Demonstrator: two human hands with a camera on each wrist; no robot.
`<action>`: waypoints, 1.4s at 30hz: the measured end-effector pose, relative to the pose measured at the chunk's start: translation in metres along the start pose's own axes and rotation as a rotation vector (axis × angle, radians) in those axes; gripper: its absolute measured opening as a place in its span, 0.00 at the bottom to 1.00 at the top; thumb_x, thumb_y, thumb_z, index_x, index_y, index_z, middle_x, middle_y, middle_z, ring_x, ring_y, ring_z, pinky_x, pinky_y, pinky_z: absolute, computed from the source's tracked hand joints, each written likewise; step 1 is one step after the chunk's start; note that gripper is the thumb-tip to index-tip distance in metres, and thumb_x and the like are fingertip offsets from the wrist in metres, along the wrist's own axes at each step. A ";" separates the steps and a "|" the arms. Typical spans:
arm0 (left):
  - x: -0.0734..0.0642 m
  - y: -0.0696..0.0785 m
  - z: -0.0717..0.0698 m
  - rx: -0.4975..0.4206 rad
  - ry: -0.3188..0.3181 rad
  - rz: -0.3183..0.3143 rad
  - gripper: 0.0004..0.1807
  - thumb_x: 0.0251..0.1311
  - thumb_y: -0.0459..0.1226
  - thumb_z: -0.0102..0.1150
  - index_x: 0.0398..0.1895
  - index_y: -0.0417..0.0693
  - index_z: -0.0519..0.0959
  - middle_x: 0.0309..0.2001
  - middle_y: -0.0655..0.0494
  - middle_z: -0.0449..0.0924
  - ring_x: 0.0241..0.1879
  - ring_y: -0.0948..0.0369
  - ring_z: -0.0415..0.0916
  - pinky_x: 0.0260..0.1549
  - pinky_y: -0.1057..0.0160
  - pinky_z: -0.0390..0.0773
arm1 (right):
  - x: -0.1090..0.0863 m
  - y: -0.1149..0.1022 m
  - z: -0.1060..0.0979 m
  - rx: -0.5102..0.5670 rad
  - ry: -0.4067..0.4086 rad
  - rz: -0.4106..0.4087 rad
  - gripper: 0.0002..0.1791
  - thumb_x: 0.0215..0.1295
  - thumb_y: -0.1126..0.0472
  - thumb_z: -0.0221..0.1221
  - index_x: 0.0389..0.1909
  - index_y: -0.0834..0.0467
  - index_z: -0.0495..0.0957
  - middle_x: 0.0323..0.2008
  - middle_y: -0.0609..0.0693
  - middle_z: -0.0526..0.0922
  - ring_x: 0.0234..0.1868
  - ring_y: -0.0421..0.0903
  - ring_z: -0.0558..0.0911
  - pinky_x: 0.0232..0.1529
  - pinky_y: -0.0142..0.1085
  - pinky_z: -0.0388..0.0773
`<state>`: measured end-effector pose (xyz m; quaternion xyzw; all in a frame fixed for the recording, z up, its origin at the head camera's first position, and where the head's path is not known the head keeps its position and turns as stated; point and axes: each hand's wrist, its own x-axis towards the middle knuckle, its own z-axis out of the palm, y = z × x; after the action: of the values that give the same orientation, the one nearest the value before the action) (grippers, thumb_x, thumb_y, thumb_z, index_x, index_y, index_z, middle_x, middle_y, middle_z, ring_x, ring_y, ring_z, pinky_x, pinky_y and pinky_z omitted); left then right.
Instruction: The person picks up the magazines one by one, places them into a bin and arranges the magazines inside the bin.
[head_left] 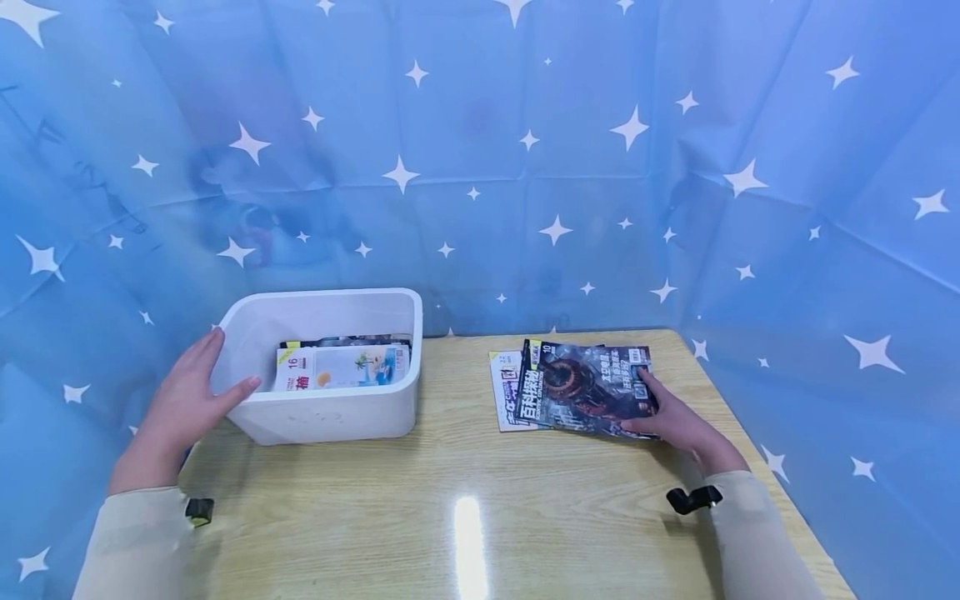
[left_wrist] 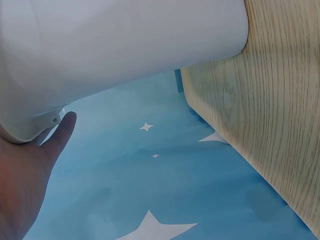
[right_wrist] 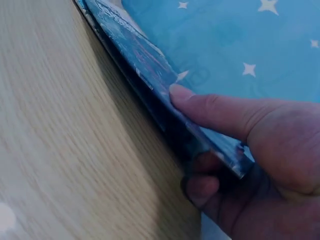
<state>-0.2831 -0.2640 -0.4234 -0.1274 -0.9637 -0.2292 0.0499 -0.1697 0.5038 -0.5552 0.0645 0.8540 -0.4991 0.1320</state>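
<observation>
The right hand [head_left: 681, 421] pinched a dark magazine [head_left: 588, 392] at the table's [head_left: 360, 517] right; the left hand [head_left: 180, 400] gripped a white bin's [head_left: 330, 419] rim. The magazine's long axis ran left to right, its title end pointing left over a paler magazine [head_left: 504, 407], reading "百科探秘" and "10". Only the right wrist view showed fingers [right_wrist: 202, 189] curled beneath its edge; only the left wrist view, the bin's holed tab [left_wrist: 42, 126]. Inside the bin, a white-covered magazine [head_left: 333, 375] read "16". Beyond hung a starry blue curtain [head_left: 472, 125].

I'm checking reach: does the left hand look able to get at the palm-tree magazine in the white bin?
Likely yes, after letting go: the left hand holds the open-topped white bin by its rim, and nothing visible covers the palm-tree magazine.
</observation>
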 end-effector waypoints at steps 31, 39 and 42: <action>0.001 -0.003 -0.001 -0.003 0.003 0.013 0.60 0.76 0.61 0.63 0.91 0.37 0.41 0.89 0.30 0.39 0.86 0.28 0.39 0.71 0.13 0.50 | -0.003 0.007 -0.002 0.109 0.042 -0.033 0.68 0.71 0.50 0.76 0.92 0.35 0.31 0.89 0.62 0.22 0.86 0.74 0.28 0.80 0.78 0.42; 0.001 -0.004 0.000 -0.006 0.004 0.017 0.60 0.76 0.61 0.63 0.91 0.38 0.41 0.89 0.30 0.39 0.86 0.28 0.39 0.71 0.13 0.50 | -0.001 0.001 0.001 0.157 0.048 -0.059 0.67 0.73 0.55 0.74 0.92 0.34 0.31 0.89 0.60 0.21 0.86 0.72 0.26 0.80 0.77 0.39; 0.000 -0.004 0.000 -0.008 0.006 0.021 0.60 0.76 0.61 0.64 0.91 0.37 0.41 0.89 0.30 0.40 0.86 0.28 0.39 0.71 0.13 0.50 | -0.001 -0.002 0.003 0.159 0.056 -0.068 0.66 0.74 0.55 0.74 0.92 0.35 0.31 0.89 0.59 0.20 0.86 0.72 0.26 0.80 0.77 0.37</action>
<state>-0.2846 -0.2673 -0.4251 -0.1369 -0.9612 -0.2332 0.0548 -0.1685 0.4999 -0.5545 0.0597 0.8168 -0.5673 0.0858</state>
